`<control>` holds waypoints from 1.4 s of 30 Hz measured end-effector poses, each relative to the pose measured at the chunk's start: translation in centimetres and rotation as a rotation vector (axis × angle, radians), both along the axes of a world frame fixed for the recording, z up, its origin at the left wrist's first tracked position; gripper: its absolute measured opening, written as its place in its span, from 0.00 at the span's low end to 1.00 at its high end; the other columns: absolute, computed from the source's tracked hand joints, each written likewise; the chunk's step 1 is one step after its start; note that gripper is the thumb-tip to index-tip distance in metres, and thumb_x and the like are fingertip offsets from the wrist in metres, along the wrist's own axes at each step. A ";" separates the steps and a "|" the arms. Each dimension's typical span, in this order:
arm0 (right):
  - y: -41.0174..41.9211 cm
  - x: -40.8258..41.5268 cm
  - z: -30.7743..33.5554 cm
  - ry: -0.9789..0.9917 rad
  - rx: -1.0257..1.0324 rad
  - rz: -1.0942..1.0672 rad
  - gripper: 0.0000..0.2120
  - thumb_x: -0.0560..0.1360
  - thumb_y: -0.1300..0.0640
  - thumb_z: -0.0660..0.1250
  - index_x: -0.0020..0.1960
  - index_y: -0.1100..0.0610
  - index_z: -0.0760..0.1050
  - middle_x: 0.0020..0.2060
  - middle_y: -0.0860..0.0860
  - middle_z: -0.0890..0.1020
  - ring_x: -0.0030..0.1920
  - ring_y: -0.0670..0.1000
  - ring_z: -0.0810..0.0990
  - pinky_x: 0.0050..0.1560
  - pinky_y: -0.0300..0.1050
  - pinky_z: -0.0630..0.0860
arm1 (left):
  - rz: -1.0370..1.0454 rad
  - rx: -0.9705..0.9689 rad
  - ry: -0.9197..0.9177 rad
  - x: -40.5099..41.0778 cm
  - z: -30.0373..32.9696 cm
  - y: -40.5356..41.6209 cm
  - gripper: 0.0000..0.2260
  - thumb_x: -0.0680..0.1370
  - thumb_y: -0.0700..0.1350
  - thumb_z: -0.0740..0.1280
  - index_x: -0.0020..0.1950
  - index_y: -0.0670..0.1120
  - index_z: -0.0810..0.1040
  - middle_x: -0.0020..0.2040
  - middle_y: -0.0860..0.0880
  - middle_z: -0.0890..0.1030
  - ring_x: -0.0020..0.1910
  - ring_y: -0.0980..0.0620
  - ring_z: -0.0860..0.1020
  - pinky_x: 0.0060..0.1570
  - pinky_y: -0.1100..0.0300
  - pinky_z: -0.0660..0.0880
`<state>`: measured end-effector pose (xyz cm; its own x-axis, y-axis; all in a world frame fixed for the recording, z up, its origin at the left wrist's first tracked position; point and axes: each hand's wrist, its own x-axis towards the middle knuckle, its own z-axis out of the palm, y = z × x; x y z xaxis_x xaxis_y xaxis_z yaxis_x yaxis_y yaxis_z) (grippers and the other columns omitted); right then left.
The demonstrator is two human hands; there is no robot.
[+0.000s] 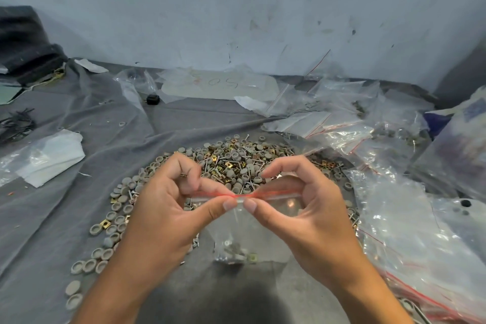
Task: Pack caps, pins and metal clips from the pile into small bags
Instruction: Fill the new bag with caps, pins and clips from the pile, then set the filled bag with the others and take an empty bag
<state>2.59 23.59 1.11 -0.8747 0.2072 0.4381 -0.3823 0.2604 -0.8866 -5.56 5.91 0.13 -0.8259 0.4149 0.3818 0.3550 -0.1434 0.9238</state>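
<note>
Pinching the red zip strip of a small clear bag (244,221) is what both hands are doing, thumbs meeting near the middle of the seal, over the pile (231,163) of grey caps, pins and brass-coloured metal clips on the grey cloth (79,218). From the left: a folded white plastic sheet (52,158) lies on the cloth, well apart from the work. Next, the left hand (168,202) grips the strip between thumb and forefinger, and its curled fingers seem to hide a small metal piece, though I cannot tell for sure. A few parts sit at the bottom of the bag, which hangs between the hands. The right hand (297,208) pinches the strip beside the left thumb, other fingers arched above. Further right lies a heap of clear bags (394,231) with red seals.

Risks, as I judge them: the two zip tracks may be misaligned, leaving a gap where pins slip out. A pin point could pierce the thin film if squeezed. Anything tucked in the left hand could drop back into the pile. The sealed bag could get lost among the empties on the right
</note>
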 end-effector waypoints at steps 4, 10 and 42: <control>0.1 -0.3 0.6 -0.015 -0.007 0.019 0.15 0.70 0.54 0.80 0.50 0.45 0.76 0.39 0.48 0.87 0.44 0.49 0.87 0.42 0.34 0.78 | 0.021 0.039 -0.070 -0.3 -0.1 -0.3 0.23 0.62 0.59 0.82 0.41 0.54 0.70 0.43 0.43 0.87 0.43 0.46 0.86 0.40 0.65 0.79; 1.7 -2.6 3.7 -0.257 0.136 0.196 0.15 0.68 0.50 0.80 0.50 0.44 0.78 0.40 0.50 0.87 0.41 0.48 0.85 0.43 0.42 0.78 | 0.105 0.118 -0.121 -0.6 0.4 -1.0 0.14 0.62 0.47 0.80 0.36 0.53 0.75 0.40 0.42 0.87 0.40 0.49 0.87 0.37 0.67 0.79; 18.7 10.9 -5.9 -0.746 0.655 -0.756 0.10 0.73 0.51 0.76 0.45 0.40 0.75 0.41 0.39 0.83 0.46 0.46 0.82 0.48 0.51 0.79 | 0.203 0.041 -0.089 -0.7 -1.1 0.2 0.15 0.74 0.57 0.68 0.59 0.57 0.76 0.54 0.57 0.85 0.55 0.58 0.83 0.51 0.70 0.77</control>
